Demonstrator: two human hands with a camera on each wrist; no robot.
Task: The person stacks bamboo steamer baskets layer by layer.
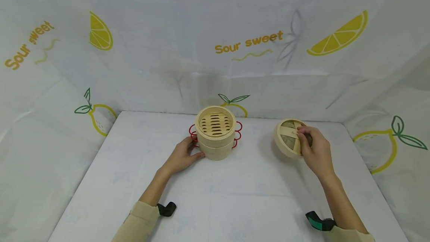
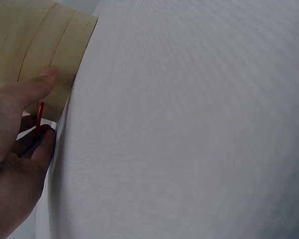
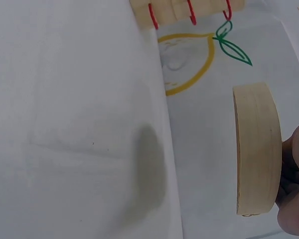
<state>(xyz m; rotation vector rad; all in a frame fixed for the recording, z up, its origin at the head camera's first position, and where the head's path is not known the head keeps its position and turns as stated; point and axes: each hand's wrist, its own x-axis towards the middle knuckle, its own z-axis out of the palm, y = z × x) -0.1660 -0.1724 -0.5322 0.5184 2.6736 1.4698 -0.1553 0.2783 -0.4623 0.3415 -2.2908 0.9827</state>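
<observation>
A stack of round bamboo steamer baskets stands upright on the table, its slatted top tier uncovered and red loop handles on both sides. My left hand holds the stack low on its left side. In the left wrist view, the thumb presses the bamboo wall and the other fingers curl by a red handle. Off to the right, my right hand pinches the bamboo strap on top of the steamer lid. That lid hangs above the table, its shadow falling apart from it in the right wrist view.
A white cloth covers the table. Behind it rises a white curtain printed with lemons and lettering, close to the back of the steamer stack. Black wrist mounts jut out by both sleeves.
</observation>
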